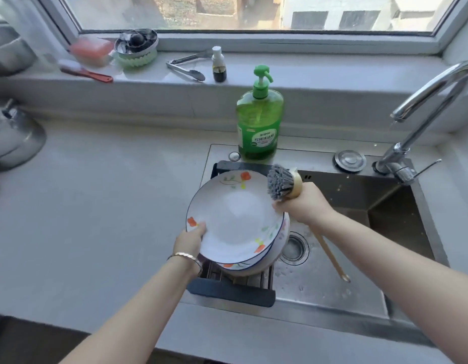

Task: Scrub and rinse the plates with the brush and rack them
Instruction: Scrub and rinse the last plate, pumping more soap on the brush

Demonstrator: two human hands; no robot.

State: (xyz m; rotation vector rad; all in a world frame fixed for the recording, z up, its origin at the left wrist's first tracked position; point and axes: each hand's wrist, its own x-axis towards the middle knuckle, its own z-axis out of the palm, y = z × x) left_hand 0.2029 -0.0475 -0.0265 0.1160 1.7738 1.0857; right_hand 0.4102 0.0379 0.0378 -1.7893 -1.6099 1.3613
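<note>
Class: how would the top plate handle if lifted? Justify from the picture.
The top plate looks glazed ceramic: probably stiff but breakable. Its glossy face, over a wet sink, may be slippery. The left hand grips its rim while the right hand holds the brush, so it could tilt.

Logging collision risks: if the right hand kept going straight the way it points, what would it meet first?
Probably the top plate, held by the left hand; the right hand, gripping the brush, sits at its rim.
</note>
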